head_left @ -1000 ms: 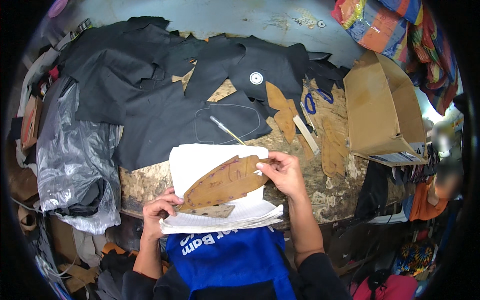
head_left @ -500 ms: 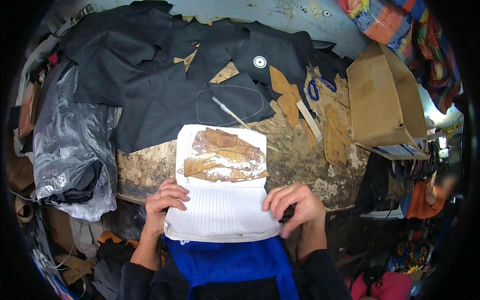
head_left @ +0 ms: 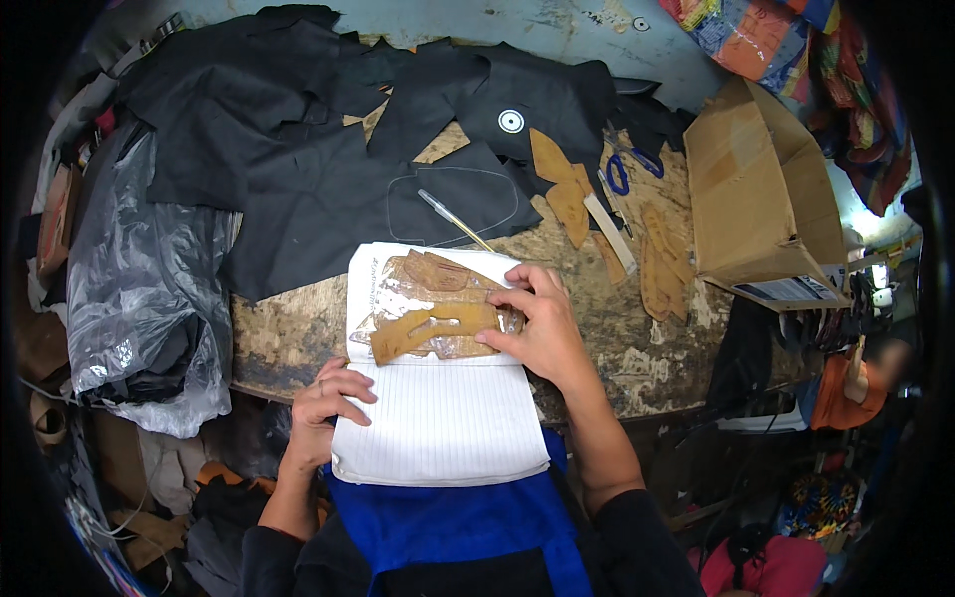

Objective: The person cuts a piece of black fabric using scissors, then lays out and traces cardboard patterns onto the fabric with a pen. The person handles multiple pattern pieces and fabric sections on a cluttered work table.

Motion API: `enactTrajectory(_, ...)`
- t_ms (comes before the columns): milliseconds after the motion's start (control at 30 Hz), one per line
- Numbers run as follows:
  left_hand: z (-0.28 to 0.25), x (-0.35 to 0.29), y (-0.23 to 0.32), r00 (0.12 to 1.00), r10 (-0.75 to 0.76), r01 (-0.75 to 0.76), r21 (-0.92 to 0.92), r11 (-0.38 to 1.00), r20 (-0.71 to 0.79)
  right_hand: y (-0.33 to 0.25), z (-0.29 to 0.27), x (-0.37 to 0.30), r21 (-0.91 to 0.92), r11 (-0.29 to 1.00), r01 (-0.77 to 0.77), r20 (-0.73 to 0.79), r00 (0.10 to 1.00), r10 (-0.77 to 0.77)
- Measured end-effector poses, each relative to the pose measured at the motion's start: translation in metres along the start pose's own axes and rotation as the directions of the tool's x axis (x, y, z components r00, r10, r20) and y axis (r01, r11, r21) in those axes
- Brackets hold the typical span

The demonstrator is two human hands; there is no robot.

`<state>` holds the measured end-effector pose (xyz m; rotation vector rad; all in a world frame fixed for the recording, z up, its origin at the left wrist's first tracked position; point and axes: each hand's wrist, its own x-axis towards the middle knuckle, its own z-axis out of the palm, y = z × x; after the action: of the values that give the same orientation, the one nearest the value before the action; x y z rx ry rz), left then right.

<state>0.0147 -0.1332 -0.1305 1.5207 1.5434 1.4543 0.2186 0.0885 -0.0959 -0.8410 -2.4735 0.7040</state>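
An open notebook (head_left: pixel 438 423) with lined pages lies between me and the workbench, its near half over my blue apron (head_left: pixel 453 527). My left hand (head_left: pixel 333 398) grips the left edge, fingers bent over the page. On the far page sits a clear plastic sleeve (head_left: pixel 388 289) with brown pattern pieces in and on it. My right hand (head_left: pixel 532 323) pinches the right end of a long tan pattern piece (head_left: pixel 403 338) with cut-out slots, thumb and fingers closed on it. Just beyond the notebook, a pen (head_left: pixel 448 216) rests on black leather (head_left: pixel 298 239) marked with a pale outline.
More tan pattern pieces (head_left: pixel 567 204) and blue-handled scissors (head_left: pixel 619 174) lie to the right on the worn workbench (head_left: pixel 637 368). A cardboard box (head_left: pixel 736 189) stands beyond them. Plastic-wrapped material (head_left: pixel 149 298) occupies the left side. A person in orange (head_left: pixel 846 393) is at far right.
My right hand has left the notebook's lower right edge, reached up to the far page and closed on the tan pattern piece, whose left end is now tilted. My left hand stays put.
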Motion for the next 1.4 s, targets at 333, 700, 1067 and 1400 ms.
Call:
enactTrajectory(333, 0.003, 0.001, 0.002, 0.997, 0.028, -0.027, 0.009, 1.0, -0.066, -0.011, -0.02, -0.034, 0.216, 0.965, 0.15, 0.166, 0.968, -0.187)
enactTrajectory(700, 0.0, 0.003, 0.004, 0.995, -0.092, 0.094, -0.059, 0.994, 0.043, -0.002, -0.013, -0.011, 0.097, 0.994, -0.056, 0.075, 0.996, 0.048)
enactTrajectory(1067, -0.004, 0.009, 0.0, 0.992, 0.011, -0.02, 0.076, 0.997, 0.124, -0.002, -0.01, -0.007, 0.813, 0.52, -0.263, 0.193, 0.964, 0.186)
enactTrajectory(1400, -0.004, 0.01, 0.0, 0.992, 0.028, -0.04, 0.096, 0.995, 0.124, -0.004, -0.019, 0.001, 0.831, 0.468, -0.3, 0.204, 0.948, 0.245)
